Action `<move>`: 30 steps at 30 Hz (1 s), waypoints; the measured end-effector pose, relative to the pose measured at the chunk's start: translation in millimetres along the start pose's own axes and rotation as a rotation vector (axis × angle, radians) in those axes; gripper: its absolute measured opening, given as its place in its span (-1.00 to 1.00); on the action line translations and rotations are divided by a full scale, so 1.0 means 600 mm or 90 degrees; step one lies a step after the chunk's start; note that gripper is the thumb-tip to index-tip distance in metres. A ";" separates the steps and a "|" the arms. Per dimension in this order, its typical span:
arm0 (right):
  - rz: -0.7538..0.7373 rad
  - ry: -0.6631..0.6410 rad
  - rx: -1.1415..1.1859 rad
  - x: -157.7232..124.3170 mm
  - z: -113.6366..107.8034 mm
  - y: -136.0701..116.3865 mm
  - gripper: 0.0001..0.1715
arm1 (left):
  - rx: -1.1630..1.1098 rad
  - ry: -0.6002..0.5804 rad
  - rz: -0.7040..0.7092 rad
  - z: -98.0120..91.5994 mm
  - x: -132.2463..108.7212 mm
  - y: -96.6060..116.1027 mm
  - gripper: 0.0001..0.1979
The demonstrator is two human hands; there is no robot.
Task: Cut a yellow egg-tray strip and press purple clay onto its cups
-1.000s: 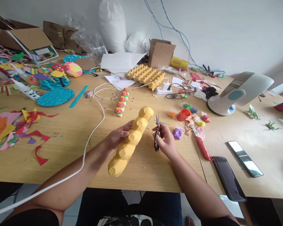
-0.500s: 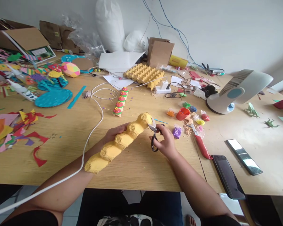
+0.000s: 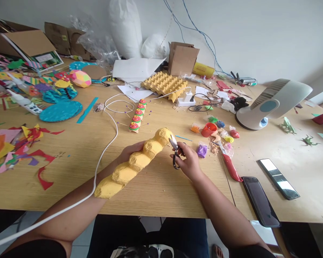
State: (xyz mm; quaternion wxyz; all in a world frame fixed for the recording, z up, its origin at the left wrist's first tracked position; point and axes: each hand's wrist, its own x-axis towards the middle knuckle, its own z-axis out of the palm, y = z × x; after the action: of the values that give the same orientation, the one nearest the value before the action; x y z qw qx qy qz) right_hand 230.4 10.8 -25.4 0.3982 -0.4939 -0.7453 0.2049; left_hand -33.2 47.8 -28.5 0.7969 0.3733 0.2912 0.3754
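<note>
Yellow egg-carton strip point(image 3: 140, 159), aslant above counter point(image 3: 153, 199) | left hand point(image 3: 132, 149): gripping strip, fingers mostly hidden | right hand point(image 3: 187, 162): clasping black-handled scissors point(image 3: 173, 143), blades at strip's far end | step: apparently edge-trimming | next move: calls for steady strip

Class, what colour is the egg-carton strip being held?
The egg-carton strip is yellow, best seen in the head view.

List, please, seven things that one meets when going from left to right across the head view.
Blue oval → yellow bumpy strip → scissors in the right hand → purple packet → red-handled knife → black phone → spiky green figure.
</note>
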 end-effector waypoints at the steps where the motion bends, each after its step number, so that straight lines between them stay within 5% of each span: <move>1: 0.009 -0.001 0.003 0.000 0.000 0.000 -0.59 | -0.011 -0.023 -0.041 0.002 -0.001 0.002 -0.70; 16: 0.139 0.060 0.334 0.005 0.003 -0.004 -0.55 | 0.119 -0.114 -0.063 0.039 -0.010 0.023 -0.64; 30: 0.101 -0.094 0.192 0.010 -0.022 -0.022 -0.65 | 0.223 -0.018 -0.108 0.030 -0.016 0.038 -0.70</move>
State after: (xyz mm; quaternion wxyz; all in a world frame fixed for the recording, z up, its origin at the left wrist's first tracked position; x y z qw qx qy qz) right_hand 232.3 9.0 -5.7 0.3946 -0.4698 -0.6919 0.3806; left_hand -33.8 43.1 1.9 0.7525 0.4856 0.3713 0.2452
